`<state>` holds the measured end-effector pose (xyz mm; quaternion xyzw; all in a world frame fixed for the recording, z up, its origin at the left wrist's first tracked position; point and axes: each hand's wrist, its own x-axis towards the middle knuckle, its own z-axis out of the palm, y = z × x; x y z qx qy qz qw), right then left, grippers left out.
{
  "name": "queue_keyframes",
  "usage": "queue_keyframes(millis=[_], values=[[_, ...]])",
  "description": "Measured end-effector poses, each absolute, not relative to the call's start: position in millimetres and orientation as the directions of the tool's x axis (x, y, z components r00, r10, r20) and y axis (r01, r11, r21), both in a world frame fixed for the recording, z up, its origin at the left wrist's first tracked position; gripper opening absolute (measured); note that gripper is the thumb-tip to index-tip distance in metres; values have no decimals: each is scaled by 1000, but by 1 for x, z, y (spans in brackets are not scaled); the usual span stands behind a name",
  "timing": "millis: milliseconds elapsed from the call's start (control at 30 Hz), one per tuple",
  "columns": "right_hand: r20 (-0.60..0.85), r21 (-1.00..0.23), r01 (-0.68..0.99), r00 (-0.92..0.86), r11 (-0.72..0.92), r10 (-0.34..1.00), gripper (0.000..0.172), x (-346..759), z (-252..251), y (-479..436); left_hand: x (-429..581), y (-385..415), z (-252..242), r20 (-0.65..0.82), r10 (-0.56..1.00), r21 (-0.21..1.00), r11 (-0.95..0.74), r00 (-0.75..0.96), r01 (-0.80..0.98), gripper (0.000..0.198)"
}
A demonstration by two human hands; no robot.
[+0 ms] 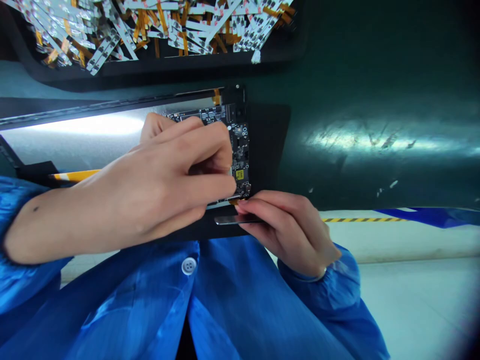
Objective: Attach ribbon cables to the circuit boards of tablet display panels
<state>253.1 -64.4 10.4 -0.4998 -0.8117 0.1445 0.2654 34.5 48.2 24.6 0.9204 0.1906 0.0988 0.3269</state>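
My left hand (161, 175) lies over a black circuit board (240, 150), its fingers bent and closed against the board's face. What the fingertips press or hold is hidden under the hand. The board sits at the right end of an opened flat device with a silvery metal back plate (93, 132). At the board's lower right corner, my right hand (288, 225) pinches near a small orange flex cable (234, 202). A thin, flat metal tool (227, 220) is held in that same hand, its rounded end pointing left.
Beyond the device, a black tray (150, 67) holds a heap of white and orange flex cable strips (187, 27). The device rests on a black mat (266, 145) over a dark green tabletop (375, 100), whose near edge runs just past my right hand.
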Motion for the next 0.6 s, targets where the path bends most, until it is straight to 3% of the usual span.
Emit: queue_keyframes(millis=[267,433,533,600], values=[[361,-455,746,-345,486,867,9,249,6,-65,35,51,26,43,391,671,-693,919,263,39],[372,-407,732,-414,547,831,10,253,7,-63,33,49,27,-12,422,720,-625,906,301,27],[346,-431,713,-436,554,831,11,257,7,-60,34,46,29,-84,508,729,-554,857,401,26],[330,-468,683,-453,561,828,11,259,6,-58,36,45,32,-49,495,679,-621,868,392,25]])
